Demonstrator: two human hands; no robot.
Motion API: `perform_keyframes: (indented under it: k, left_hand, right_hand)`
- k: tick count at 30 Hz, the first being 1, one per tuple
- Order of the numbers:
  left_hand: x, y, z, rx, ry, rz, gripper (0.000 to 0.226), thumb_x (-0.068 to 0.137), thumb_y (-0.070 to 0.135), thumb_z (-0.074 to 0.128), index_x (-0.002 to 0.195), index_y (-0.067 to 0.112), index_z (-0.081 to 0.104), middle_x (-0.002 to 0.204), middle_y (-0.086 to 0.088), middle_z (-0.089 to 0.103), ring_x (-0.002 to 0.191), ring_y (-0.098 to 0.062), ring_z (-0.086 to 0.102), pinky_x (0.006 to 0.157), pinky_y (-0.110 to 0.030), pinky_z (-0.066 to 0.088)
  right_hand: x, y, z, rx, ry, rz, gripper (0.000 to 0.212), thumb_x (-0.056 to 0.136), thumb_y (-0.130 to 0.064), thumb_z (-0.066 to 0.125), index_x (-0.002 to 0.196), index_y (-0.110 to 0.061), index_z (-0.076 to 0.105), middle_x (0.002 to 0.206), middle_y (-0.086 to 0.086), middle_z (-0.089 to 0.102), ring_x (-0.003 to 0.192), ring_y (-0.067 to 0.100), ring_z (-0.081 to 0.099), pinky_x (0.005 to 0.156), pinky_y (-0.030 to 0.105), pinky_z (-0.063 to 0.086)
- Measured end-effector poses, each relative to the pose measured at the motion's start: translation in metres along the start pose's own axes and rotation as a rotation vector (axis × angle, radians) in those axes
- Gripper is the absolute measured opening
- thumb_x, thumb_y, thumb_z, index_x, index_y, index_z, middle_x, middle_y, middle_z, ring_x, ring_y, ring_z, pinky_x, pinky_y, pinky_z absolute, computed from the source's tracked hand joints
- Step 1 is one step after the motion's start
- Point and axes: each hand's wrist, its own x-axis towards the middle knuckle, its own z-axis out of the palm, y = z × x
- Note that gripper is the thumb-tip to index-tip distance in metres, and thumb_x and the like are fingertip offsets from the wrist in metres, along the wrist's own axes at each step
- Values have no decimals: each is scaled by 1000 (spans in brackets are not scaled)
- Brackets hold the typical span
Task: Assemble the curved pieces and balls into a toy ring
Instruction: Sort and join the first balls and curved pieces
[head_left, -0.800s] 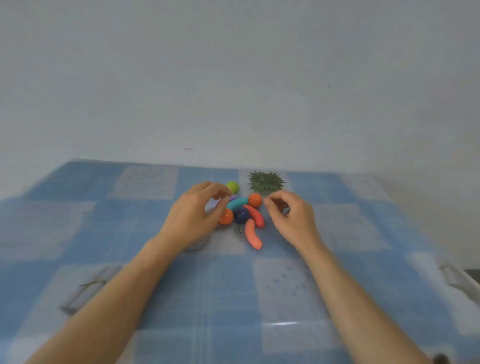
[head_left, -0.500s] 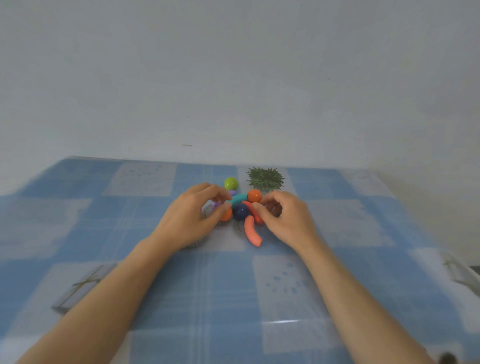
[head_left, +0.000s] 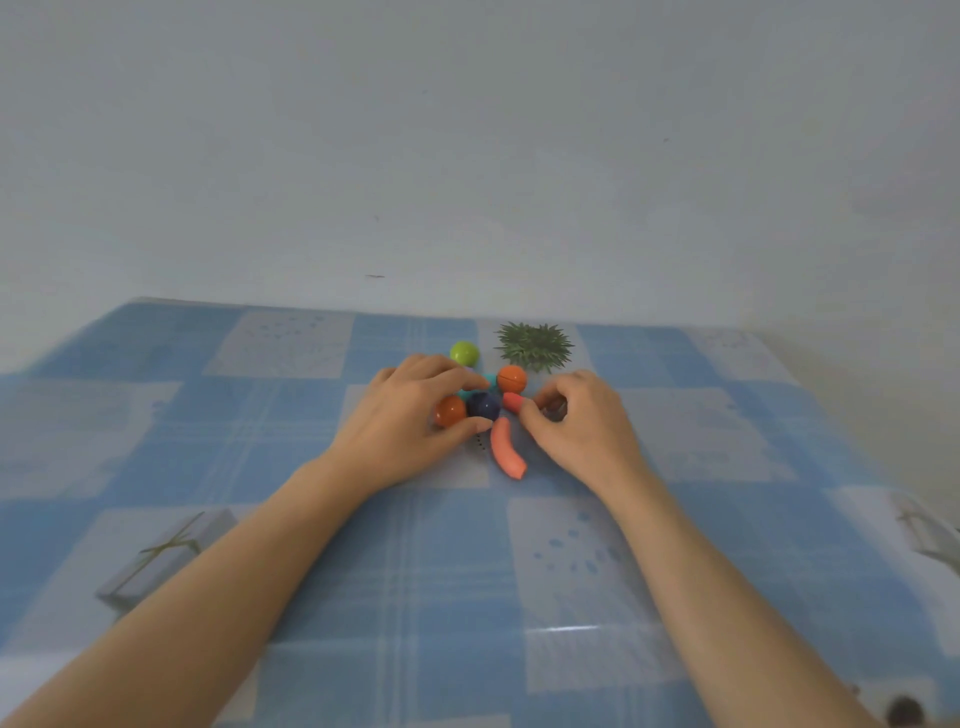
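Observation:
A small pile of toy parts lies on the blue checked tablecloth (head_left: 415, 571). It holds a green ball (head_left: 464, 353), two orange balls (head_left: 512, 378) (head_left: 450, 410), a dark blue ball (head_left: 484, 405) and a mostly hidden teal curved piece (head_left: 489, 381). A salmon curved piece (head_left: 508, 455) lies loose in front. My left hand (head_left: 405, 421) curls round the near orange ball, forefinger and thumb closed on either side of the dark blue ball. My right hand (head_left: 576, 421) pinches the end of a second salmon curved piece (head_left: 513, 401), the rest hidden under its fingers.
A spiky green plant (head_left: 534, 347) stands just behind the pile, close to the far table edge and the pale wall. A grey gift-box shape (head_left: 166, 551) shows at the near left, another at the right edge (head_left: 930, 535).
My right hand has moved left into the pile and closed on the salmon curved piece. My left hand's fingers have shifted right, over the dark blue ball.

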Motion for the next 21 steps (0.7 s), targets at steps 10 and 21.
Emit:
perform_keyframes:
  k: [10,21]
  left_hand:
    - [3,-5,8,-10,-23,34,39,82,54,54,116,37,60,107,8,65,106,-21,58,85,-43,48]
    - [3,-5,1,-248,64,-76,29,89,24,71,118,21,65,109,6,69,106,-17,60,84,-1,33]
  right_hand:
    - [-4,1,-4,36,-8,-30,26,85,-51,73,80,-25,70,83,-8,67,79,8,61,74,33,52]
    - [-12,-13,-12,296,43,-72,9,88,-22,75,91,-17,69,85,-18,68,86,-2,60,68,6,41]
